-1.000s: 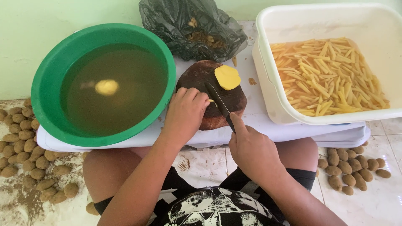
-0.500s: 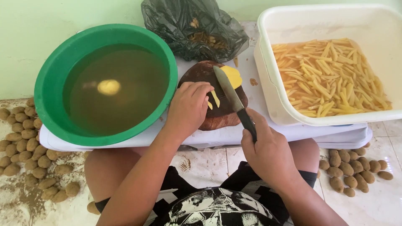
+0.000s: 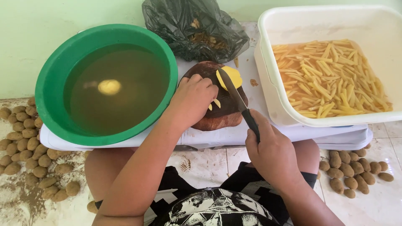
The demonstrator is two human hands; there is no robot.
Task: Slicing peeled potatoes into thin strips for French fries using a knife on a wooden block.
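A round brown wooden cutting board (image 3: 222, 119) lies on a white table top (image 3: 234, 136). On it sit a peeled yellow potato half (image 3: 232, 76) and a few cut yellow sticks (image 3: 214, 104). My left hand (image 3: 193, 99) rests on the board with its fingers curled over the cut sticks. My right hand (image 3: 272, 150) grips the black handle of a knife (image 3: 236, 98), whose blade points up across the board and touches the potato half.
A green basin (image 3: 54, 75) of murky water with one peeled potato (image 3: 109, 87) stands left. A white tub (image 3: 272, 79) of potato sticks (image 3: 331, 79) in water stands right. A black plastic bag (image 3: 192, 25) of peelings lies behind. Unpeeled potatoes (image 3: 25, 146) lie on the floor at both sides.
The knife has lifted from beside the left fingers and swung right and forward, its blade now against the potato half. The left hand stays curled over the cut sticks.
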